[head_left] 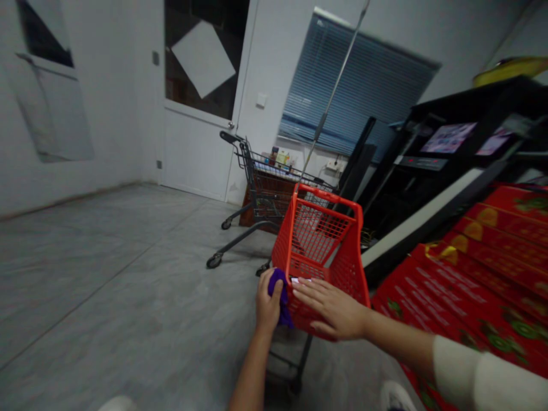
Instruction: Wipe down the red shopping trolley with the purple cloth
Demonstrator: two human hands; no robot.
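Note:
My left hand [269, 301] grips a crumpled purple cloth [282, 301] against the near end of a red plastic mesh shopping basket [319, 245]. The basket sits tilted in my view on a small dark cart frame [287, 365], whose wheels show on the floor below. My right hand [329, 305] lies flat on the basket's near wall, fingers spread, holding nothing. A small white item [294, 280] shows at the basket's near edge, too small to identify.
A grey shopping cart [265, 194] holding goods stands behind the basket near a white door [192, 154]. Red printed cartons [462, 297] are stacked to the right, below a black shelf unit [454, 148] with screens. Grey floor [128, 285] stretches left.

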